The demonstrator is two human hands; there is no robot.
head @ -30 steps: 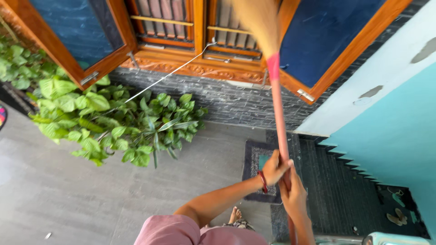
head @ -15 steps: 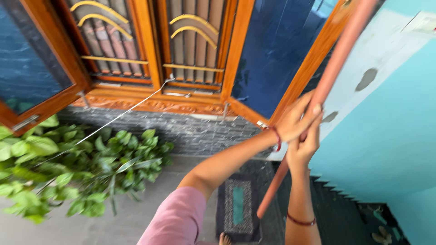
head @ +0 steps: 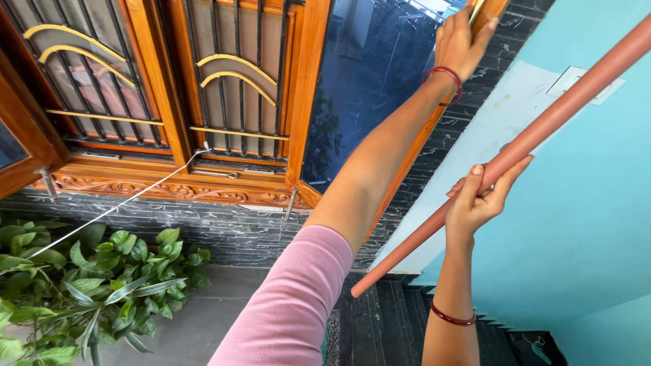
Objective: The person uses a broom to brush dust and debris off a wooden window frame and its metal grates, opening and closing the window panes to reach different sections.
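My left hand [head: 461, 41], with a red bangle on the wrist and a pink sleeve on the arm, reaches up and grips the top outer edge of the open wooden window shutter [head: 366, 88] with its dark blue glass. My right hand [head: 478, 196] is closed around a long reddish-brown broom handle [head: 556, 118]. The handle slants from the upper right down to a free end near the lower middle. The broom's head is out of view.
A wooden window with a barred grille [head: 237, 88] fills the upper left, and a thin wire [head: 115, 210] runs down from its sill. A leafy green plant [head: 102, 285] sits at lower left. A teal wall [head: 583, 224] stands at right, above dark steps [head: 393, 325].
My left hand has let go of the broom handle and risen to the shutter's top edge. The handle has tilted further over, held by my right hand alone. The view has lifted.
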